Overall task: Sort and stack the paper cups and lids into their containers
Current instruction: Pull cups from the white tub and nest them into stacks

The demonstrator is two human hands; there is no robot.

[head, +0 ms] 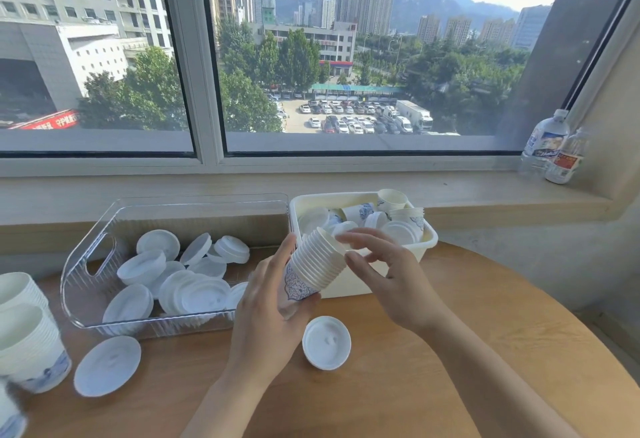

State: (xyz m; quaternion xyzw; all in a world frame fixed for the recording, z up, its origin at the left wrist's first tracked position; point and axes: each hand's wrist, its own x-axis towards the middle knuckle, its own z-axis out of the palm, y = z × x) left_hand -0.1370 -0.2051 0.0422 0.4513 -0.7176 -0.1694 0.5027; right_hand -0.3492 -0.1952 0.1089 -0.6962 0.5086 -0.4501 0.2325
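My left hand (268,302) grips a tilted stack of nested paper cups (313,264) with a blue pattern, above the table's middle. My right hand (384,275) hovers at the stack's open end, fingers loosely bent and touching its rim; I see nothing held in it. A clear bin (104,229) at the left holds several white lids (194,290). A white tub (429,233) behind my hands holds mixed cups and lids. Two loose lids lie on the table, one in front of my hands (326,342) and one at the left (107,365).
Tall cup stacks (29,333) stand at the table's left edge. Two water bottles (554,146) stand on the window sill at the right. The round wooden table (485,351) ends close to the wall on the right.
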